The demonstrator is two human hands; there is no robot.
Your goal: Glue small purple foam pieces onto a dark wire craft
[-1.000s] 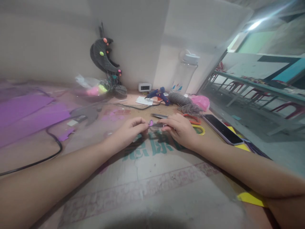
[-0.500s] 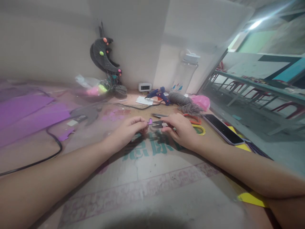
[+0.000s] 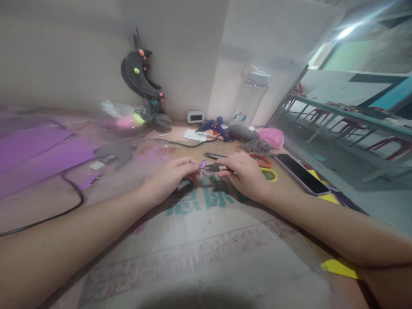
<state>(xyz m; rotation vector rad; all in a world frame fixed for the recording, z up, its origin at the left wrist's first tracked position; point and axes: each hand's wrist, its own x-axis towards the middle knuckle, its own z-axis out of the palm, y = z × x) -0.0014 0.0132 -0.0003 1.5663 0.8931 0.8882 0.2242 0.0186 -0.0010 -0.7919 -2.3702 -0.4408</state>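
"What's the step?"
"Trimming, I'd guess: left hand [image 3: 183, 171] pinching a purple scrap [image 3: 203, 164] above the table [image 3: 206, 249], right hand [image 3: 245, 175] gripping snips [image 3: 211, 168] beside it."
"Next move?"
"Probably wants steady fingers."

Free tabletop [image 3: 206, 253] between forearms [image 3: 106, 234], glue gun [image 3: 216, 125] beyond

Dark metal blades [image 3: 210, 168] show at center frame, with rough, fibrous yarn [image 3: 241, 133] and a clear, smooth plastic bottle [image 3: 251, 98] above; a smooth-screened phone [image 3: 301, 174] lies at right, matt sheets [image 3: 48, 148] (paper or foam, unclear) at left.
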